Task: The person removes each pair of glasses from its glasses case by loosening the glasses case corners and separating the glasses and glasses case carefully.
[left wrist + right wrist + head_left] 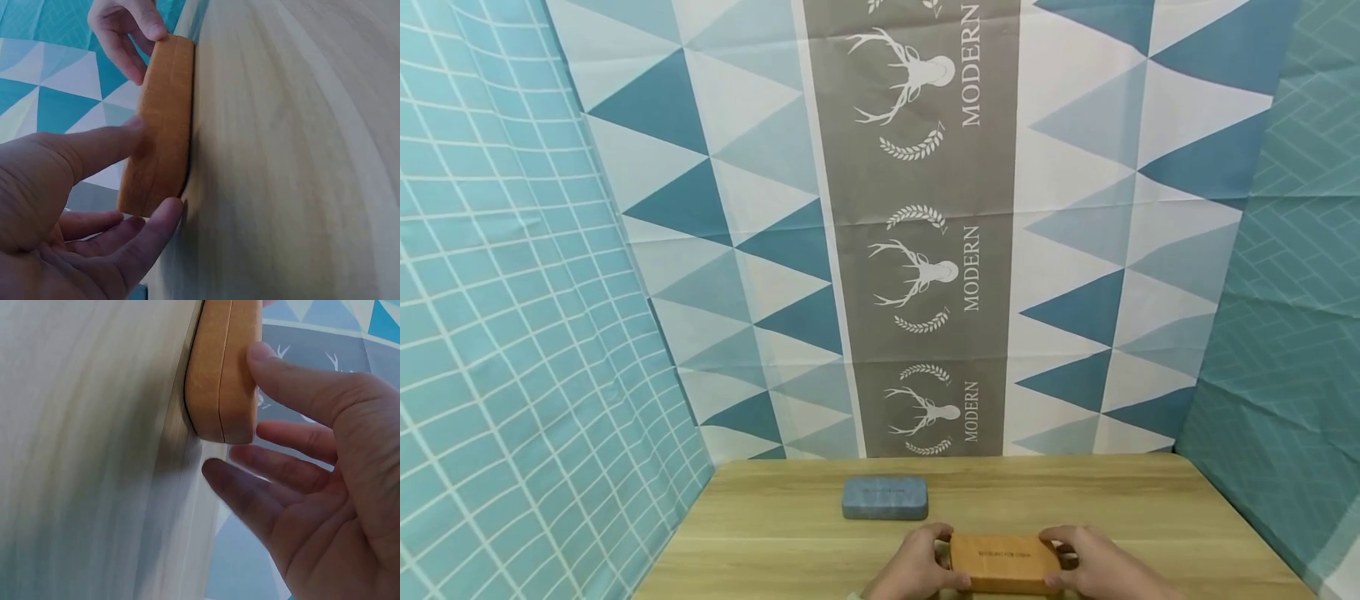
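Note:
An orange glasses case (pixel 1004 563) lies on the wooden table near its front edge, dark lettering on top. At its left end my left hand (pixel 917 565) grips it between thumb and fingers. My right hand (pixel 1096 565) holds the opposite end, its thumb (pixel 264 356) against the case's side. In the right wrist view a thin seam runs along the closed case (pixel 219 381), and some fingers stand slightly off its end. The left wrist view has both hands at the case (pixel 164 119), flat against the tabletop.
Behind the orange case, slightly left, a blue-grey glasses case (pixel 884 498) lies closed on the table (pixel 775 533). A patterned cloth (pixel 925 250) with triangles and deer heads hangs at the table's back edge. Blue-green sheets hang along both sides.

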{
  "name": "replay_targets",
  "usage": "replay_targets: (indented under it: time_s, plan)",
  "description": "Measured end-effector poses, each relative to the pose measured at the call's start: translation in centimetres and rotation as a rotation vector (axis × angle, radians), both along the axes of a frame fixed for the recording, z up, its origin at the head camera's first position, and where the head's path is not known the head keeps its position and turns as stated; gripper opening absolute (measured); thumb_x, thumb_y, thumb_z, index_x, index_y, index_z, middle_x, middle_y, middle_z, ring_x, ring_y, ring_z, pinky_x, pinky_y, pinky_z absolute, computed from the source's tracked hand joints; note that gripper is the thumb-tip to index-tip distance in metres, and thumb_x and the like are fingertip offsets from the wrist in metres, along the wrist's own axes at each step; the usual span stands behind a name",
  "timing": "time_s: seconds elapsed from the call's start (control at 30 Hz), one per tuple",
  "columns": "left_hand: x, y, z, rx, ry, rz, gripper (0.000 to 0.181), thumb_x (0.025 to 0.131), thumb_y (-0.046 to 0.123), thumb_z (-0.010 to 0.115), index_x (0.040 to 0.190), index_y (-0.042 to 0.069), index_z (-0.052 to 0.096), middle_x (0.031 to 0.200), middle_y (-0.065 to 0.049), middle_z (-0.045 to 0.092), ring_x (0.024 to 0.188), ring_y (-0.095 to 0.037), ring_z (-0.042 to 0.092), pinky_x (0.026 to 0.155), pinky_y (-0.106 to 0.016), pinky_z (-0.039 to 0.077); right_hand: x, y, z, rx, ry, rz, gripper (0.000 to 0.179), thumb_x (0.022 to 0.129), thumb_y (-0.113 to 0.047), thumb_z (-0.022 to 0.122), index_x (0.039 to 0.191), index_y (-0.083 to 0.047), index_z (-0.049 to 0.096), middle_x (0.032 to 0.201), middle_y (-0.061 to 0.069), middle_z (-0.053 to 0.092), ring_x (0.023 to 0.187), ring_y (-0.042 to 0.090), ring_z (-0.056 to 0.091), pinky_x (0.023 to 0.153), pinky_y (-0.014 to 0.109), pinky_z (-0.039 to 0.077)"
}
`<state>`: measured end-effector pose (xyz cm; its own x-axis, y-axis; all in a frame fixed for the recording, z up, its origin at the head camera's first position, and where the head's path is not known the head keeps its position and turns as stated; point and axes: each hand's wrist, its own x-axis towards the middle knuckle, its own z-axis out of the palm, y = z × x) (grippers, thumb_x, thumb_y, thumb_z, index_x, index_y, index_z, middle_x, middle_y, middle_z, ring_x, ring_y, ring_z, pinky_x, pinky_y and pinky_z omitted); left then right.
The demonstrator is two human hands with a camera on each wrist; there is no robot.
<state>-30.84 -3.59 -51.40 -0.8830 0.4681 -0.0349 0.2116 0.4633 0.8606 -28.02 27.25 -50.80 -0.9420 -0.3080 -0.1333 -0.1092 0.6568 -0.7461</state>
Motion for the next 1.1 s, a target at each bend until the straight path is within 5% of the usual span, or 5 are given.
replay_targets:
  time_s: [0.23,0.5,0.73,1.1]
  plan:
    - [0.0,-0.8,-0.3,-0.072,0.062,-0.037,0.075,0.075,0.013,0.093,0.139,-0.003,0.057,0.123,-0.007,0.067,0.114,-0.025,0.063,0.097,-0.039,0.053,0.2,0.5,0.6,0.055,0.030,0.003,0.065,0.082,-0.035,0.087,0.132,-0.001,0.064,0.134,0.025,0.062,0.118,0.051,0.061,0.093,0.065,0.051]
    - [-0.7,-1.1,-0.8,-0.124,0.040,-0.052,0.071,0.074,0.016,0.093,0.134,-0.002,0.059,0.109,-0.002,0.064,0.098,-0.015,0.060,0.088,-0.036,0.054,0.0,0.9,0.4,0.018,0.053,0.037,0.079,0.082,-0.041,0.086,0.141,0.000,0.055,0.142,0.029,0.055,0.124,0.054,0.057,0.095,0.065,0.050]
    - [-0.8,-0.6,-0.9,-0.113,0.032,-0.068,0.057,0.073,0.010,0.092,0.122,0.001,0.065,0.089,0.001,0.061,0.077,-0.010,0.055,0.070,-0.028,0.049,-0.1,1.2,-0.5,-0.050,0.050,0.070,0.073,0.081,-0.027,0.088,0.140,0.003,0.055,0.139,0.033,0.055,0.117,0.049,0.062,0.091,0.059,0.055]
    - [-1.1,-0.1,-1.2,-0.144,0.053,-0.067,0.046,0.074,0.012,0.093,0.112,0.007,0.067,0.082,0.004,0.060,0.070,-0.008,0.055,0.065,-0.026,0.048,-0.2,0.7,-1.1,-0.118,0.012,0.090,0.066,0.080,-0.016,0.088,0.135,0.004,0.058,0.133,0.027,0.060,0.118,0.044,0.062,0.088,0.047,0.059]
